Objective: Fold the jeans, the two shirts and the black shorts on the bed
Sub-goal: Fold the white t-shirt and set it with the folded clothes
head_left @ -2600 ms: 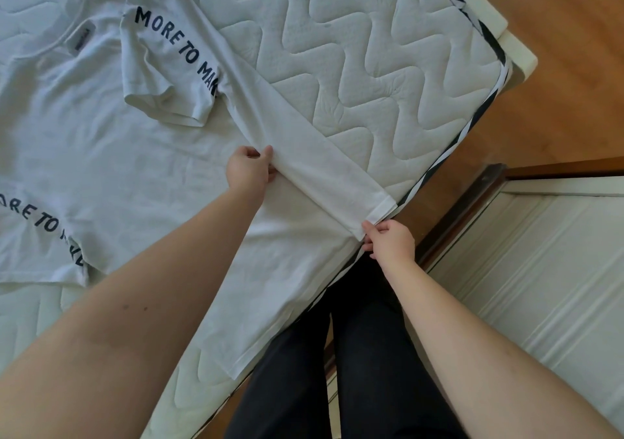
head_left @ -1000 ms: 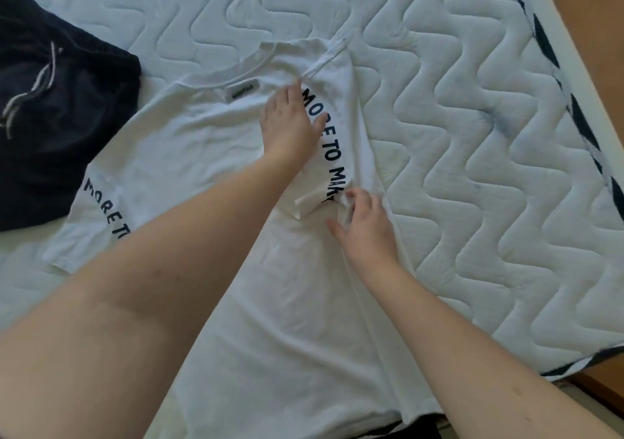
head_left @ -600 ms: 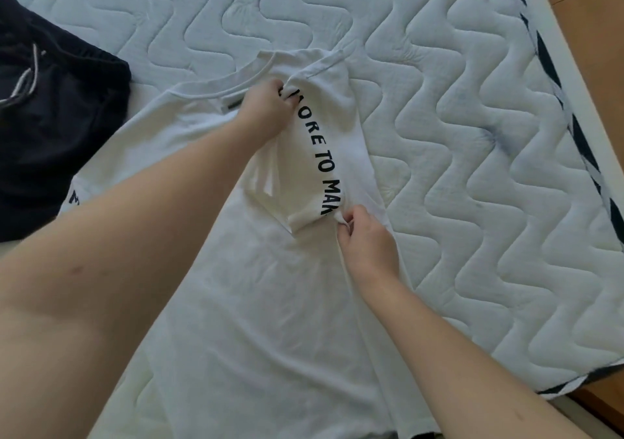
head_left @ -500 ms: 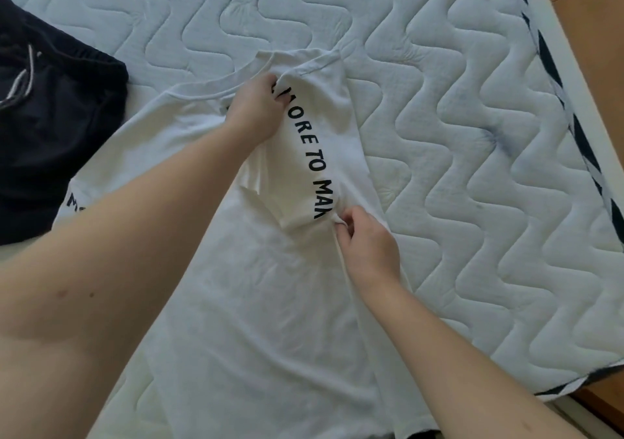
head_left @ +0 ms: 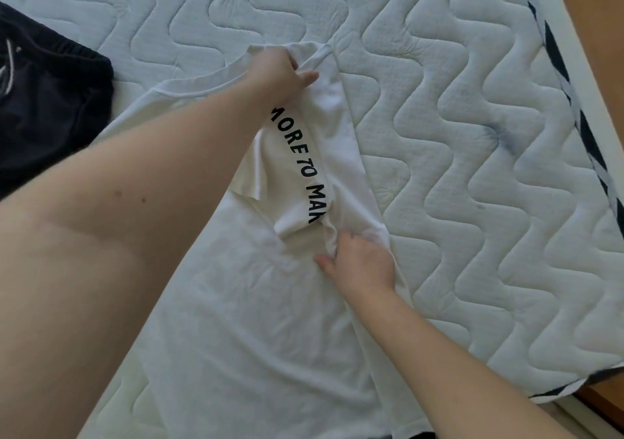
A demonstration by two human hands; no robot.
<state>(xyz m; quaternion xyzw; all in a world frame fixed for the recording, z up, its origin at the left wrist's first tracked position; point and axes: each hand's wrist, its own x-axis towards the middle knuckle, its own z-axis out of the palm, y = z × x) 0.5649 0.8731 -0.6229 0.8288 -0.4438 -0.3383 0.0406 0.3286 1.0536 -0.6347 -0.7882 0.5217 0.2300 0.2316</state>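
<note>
Left hand (head_left: 280, 73) pinches shirt (head_left: 256, 303) at shoulder; right hand (head_left: 361, 263) grips side fold below sleeve (head_left: 304, 175). Shirt flat on bed (head_left: 456, 134); shorts (head_left: 44, 107) far left.

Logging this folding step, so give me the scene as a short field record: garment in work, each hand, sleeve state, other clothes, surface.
garment: white T-shirt, spread flat
left hand: grips the shirt at the shoulder by the collar
right hand: fingers curled into bunched fabric below the sleeve
sleeve: folded inward over the body, print reads "MORE TO MAK", the rest hidden
other clothes: black shorts at the left edge, unfolded
surface: quilted white mattress
</note>
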